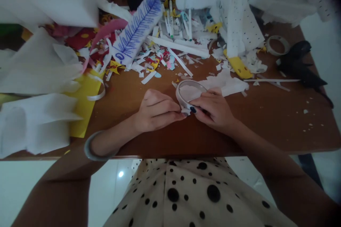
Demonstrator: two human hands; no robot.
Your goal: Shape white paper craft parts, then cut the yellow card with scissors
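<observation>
Both hands meet at the middle of a brown table (266, 120) on a white roll of tape (189, 92). My left hand (157, 110) pinches the roll's near edge with thumb and fingertips. From the other side my right hand (214, 108), with dark-painted nails, grips that same near edge. The roll stands tilted on the tabletop, its open ring facing up. A grey bangle (92, 147) circles my left wrist at the table's front edge.
Cut paper scraps and strips (170, 53) litter the far half. A white feather shape with blue pen lines (138, 30) lies back left, white sheets (37, 67) and yellow paper (84, 108) at left, a second tape ring (277, 44) and a black object (301, 67) at right.
</observation>
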